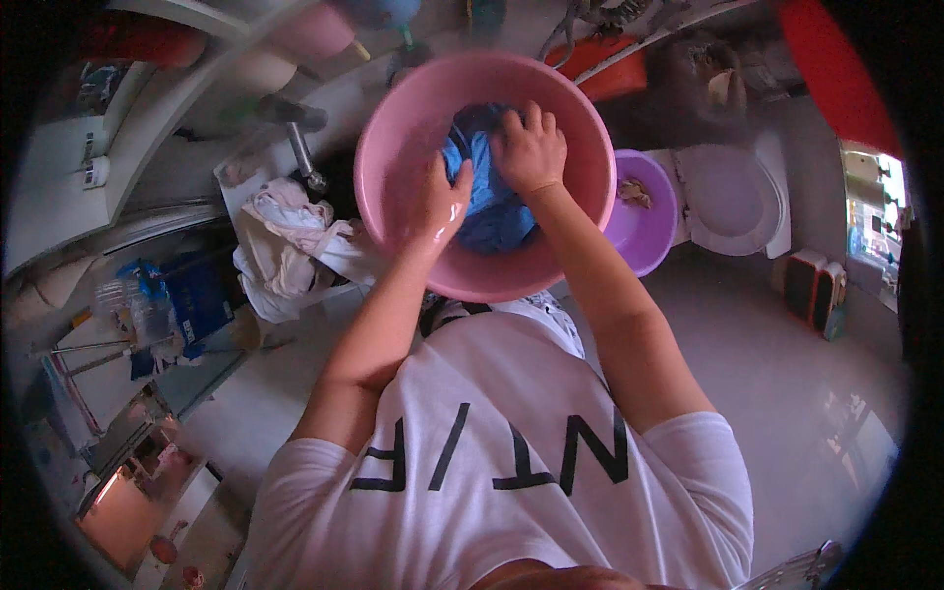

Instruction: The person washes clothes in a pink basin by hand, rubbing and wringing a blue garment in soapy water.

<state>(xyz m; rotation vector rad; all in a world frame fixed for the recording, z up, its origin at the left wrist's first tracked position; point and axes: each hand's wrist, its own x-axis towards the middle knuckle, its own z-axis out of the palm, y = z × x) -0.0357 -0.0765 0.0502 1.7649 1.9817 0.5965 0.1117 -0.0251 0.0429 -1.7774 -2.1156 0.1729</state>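
In the head view, a wet-looking blue cloth (480,197), perhaps a garment, lies bunched in a large pink basin (379,147) in front of me. My left hand (442,202) is at the cloth's left edge, with the cloth between its thumb and fingers. Its skin shines wet, and the finger ends are partly hidden. Across the upper right of the cloth rests my right hand (531,149), back upward and fingers spread apart. Whatever lies beneath the cloth is hidden.
Right of the basin stands a purple tub (654,251) with a small tan cloth inside, next to a white toilet (736,202). At left, a sink (241,202) with a metal faucet (303,157) bears crumpled pale laundry (290,236). A red-and-black box (814,293) stands on the floor.
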